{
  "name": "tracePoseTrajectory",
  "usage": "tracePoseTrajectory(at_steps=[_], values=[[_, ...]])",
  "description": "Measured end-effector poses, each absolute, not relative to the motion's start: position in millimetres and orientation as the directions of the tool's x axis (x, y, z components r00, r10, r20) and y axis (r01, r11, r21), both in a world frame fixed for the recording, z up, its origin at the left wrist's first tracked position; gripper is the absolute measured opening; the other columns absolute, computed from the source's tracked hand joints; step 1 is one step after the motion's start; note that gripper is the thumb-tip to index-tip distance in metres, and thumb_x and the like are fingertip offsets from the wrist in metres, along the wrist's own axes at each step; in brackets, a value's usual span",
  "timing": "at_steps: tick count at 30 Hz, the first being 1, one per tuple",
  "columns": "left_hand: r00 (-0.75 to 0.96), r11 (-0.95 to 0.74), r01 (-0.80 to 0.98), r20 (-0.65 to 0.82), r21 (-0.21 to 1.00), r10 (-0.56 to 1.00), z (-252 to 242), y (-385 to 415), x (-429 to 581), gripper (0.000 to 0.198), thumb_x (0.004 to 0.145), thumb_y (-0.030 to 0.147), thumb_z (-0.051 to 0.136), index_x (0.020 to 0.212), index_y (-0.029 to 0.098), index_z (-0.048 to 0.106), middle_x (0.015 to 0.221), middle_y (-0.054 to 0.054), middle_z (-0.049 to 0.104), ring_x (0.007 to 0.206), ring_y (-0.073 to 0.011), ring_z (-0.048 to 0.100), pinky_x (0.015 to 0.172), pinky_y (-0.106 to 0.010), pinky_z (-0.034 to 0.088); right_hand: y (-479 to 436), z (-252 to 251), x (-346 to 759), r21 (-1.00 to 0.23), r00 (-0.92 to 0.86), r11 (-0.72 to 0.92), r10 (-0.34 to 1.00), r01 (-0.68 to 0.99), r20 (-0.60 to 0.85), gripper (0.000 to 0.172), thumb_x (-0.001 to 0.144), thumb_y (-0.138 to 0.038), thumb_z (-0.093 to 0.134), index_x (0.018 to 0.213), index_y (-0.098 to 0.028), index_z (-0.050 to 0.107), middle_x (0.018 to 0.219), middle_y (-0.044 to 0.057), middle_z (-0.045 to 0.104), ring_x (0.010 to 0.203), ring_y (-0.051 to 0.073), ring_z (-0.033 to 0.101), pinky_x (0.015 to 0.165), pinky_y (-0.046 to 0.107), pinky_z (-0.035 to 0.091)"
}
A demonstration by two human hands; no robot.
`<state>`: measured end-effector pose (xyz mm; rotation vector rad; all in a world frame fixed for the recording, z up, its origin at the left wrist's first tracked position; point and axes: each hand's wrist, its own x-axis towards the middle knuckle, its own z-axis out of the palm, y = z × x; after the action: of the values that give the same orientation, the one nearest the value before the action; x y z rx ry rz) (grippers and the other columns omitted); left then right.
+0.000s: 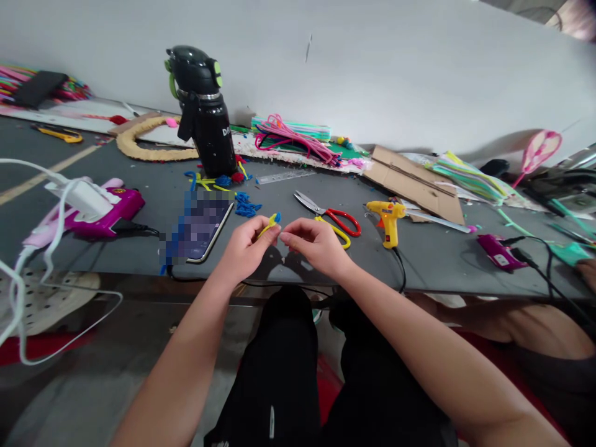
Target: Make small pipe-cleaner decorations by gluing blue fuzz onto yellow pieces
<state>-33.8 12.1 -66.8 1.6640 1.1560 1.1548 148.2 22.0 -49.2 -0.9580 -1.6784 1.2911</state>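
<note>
Above the table's front edge, my left hand (254, 243) is closed in a pinch on a small yellow and blue pipe-cleaner piece (274, 220). The blue end sticks up past the fingertips. My right hand (313, 241) is close beside it with thumb and fingers pressed together; whatever is between them is hidden. Scissors (342, 220) with one red and one yellow handle lie just beyond the right hand. Several twisted blue pieces (246, 206) lie past the left hand, beside a phone (209, 231) whose screen is partly blurred out.
A yellow glue gun (390, 223) lies to the right, near flat cardboard (414, 180). A black bottle (208, 124) stands at the back. Purple power adapters (109, 211) with cables sit left and right. Pipe-cleaner bundles (298, 139) line the wall. Another person's arm (526, 326) is at right.
</note>
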Motion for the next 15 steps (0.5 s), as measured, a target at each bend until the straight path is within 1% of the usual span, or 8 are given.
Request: tracePoseTrajectory(at_steps=[5, 8, 12, 15], values=[[0.199, -0.337, 0.322, 0.284, 0.885, 0.938, -66.0, 12.4, -32.8, 0.033, 0.098, 0.041, 0.05, 0.076, 0.017, 0.055, 0.071, 0.001, 0.052, 0.065, -0.0126, 0.048, 0.062, -0.025, 0.036, 23.5, -50.3, 149.3, -0.972, -0.378, 0.201, 0.915, 0.118, 0.144, 0.028, 0.08, -0.042, 0.075, 0.084, -0.015, 0.068, 0.077, 0.001, 0.066, 0.066, 0.011, 0.055, 0.062, 0.024, 0.045], [0.225, -0.362, 0.357, 0.297, 0.861, 0.928, -65.3, 12.0, -33.5, 0.031, 0.099, 0.037, 0.048, 0.076, 0.017, 0.055, 0.072, 0.002, 0.052, 0.067, -0.013, 0.048, 0.063, -0.025, 0.036, 22.3, -50.6, 147.7, -0.972, -0.401, 0.207, 0.904, 0.114, 0.146, 0.027, 0.083, -0.042, 0.072, 0.085, -0.016, 0.066, 0.078, 0.001, 0.065, 0.067, 0.011, 0.055, 0.063, 0.024, 0.045], [0.259, -0.386, 0.373, 0.305, 0.844, 0.917, -65.1, 11.5, -36.1, 0.028, 0.098, 0.031, 0.048, 0.074, 0.017, 0.053, 0.072, 0.002, 0.054, 0.068, -0.0136, 0.049, 0.064, -0.026, 0.037, 21.7, -53.2, 146.1, -0.972, -0.463, 0.227, 0.869, 0.061, 0.174, 0.021, 0.087, -0.037, 0.068, 0.088, -0.016, 0.066, 0.083, 0.002, 0.067, 0.073, 0.011, 0.057, 0.067, 0.024, 0.046], [0.291, -0.38, 0.347, 0.287, 0.857, 0.913, -67.5, 12.1, -38.8, 0.027, 0.098, 0.031, 0.047, 0.075, 0.018, 0.053, 0.072, 0.001, 0.055, 0.069, -0.0141, 0.05, 0.065, -0.026, 0.038, 23.0, -56.6, 146.4, -0.976, -0.508, 0.217, 0.842, 0.012, 0.181, 0.02, 0.088, -0.035, 0.067, 0.091, -0.015, 0.067, 0.085, 0.004, 0.068, 0.075, 0.012, 0.058, 0.071, 0.025, 0.047]])
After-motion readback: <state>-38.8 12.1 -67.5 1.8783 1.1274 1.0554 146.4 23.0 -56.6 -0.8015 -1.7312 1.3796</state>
